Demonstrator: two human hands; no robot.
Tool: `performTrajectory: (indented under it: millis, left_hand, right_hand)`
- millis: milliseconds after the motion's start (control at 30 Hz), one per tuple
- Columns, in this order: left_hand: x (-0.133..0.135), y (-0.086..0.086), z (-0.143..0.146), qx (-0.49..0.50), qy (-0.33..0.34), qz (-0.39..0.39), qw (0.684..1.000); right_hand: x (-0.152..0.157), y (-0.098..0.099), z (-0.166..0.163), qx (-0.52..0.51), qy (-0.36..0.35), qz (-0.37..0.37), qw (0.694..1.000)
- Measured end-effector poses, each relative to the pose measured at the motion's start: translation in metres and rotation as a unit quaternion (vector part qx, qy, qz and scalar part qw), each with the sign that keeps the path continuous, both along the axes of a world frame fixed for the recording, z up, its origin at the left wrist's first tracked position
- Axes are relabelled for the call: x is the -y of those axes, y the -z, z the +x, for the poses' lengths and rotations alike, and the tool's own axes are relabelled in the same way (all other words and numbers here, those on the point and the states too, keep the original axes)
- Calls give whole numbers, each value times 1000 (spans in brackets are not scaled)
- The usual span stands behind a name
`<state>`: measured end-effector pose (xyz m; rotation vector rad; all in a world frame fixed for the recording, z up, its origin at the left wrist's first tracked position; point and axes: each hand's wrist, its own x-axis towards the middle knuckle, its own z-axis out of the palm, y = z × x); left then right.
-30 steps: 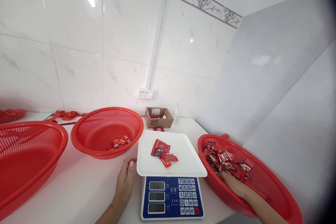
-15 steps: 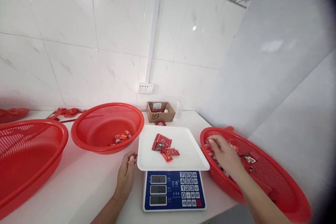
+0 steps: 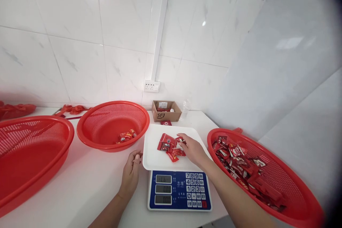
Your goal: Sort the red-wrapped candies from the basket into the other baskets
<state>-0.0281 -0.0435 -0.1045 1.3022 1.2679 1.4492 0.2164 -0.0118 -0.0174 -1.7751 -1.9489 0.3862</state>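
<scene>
A white tray [image 3: 153,162] tops a blue digital scale [image 3: 179,190]. Several small red packets [image 3: 168,144] lie near the tray's middle, overlapping each other. My right hand [image 3: 192,149] pinches a small red packet [image 3: 179,139] just over this pile, its fingers partly covering it. Beside the tray's left edge rests my left hand [image 3: 130,171], loosely bent and open, with no item visible in it. To the right, a red perforated basket [image 3: 294,181] holds many red and dark wrapped packets [image 3: 240,164].
Another red basket [image 3: 93,139] at back left holds a few packets [image 3: 127,135]. A larger red basket [image 3: 34,171] stands at far left. Behind the scale sit a small cardboard box [image 3: 168,115] and clear plastic [image 3: 185,107]. Red bags [image 3: 72,109] lie along the wall.
My right hand has moved left from the right basket to above the tray, bringing a small red packet. My left hand stays beside the tray. The view has shifted slightly.
</scene>
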Motion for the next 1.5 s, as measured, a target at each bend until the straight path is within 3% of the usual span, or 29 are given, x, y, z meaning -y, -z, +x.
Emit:
performTrajectory:
  millis: [367,700,933,1133,1267,1400,1500]
  left_hand:
    - [1,-3,1,5,10,2,1000]
    - [2,-3,1,6,12,-1,1000]
    - [1,-2,1,3,17,-6,1000]
    - [1,-2,1,0,19,-15,1000]
    - [-1,0,0,1,19,-17,1000]
    - [-2,1,-1,4,21,-18,1000]
    - [-3,1,-2,7,25,-19,999]
  right_hand:
    - [14,-1,-10,13,-83,-12,996]
    - [8,3,-13,31,-70,8,997]
    - [-5,3,-31,87,-204,-25,975]
    - [-32,14,-44,91,-87,-72,989]
    - [-40,-3,-31,64,-78,-92,991]
    - [-34,-30,-6,68,-170,-145,972]
    - [-26,-36,-1,125,-223,-184,949]
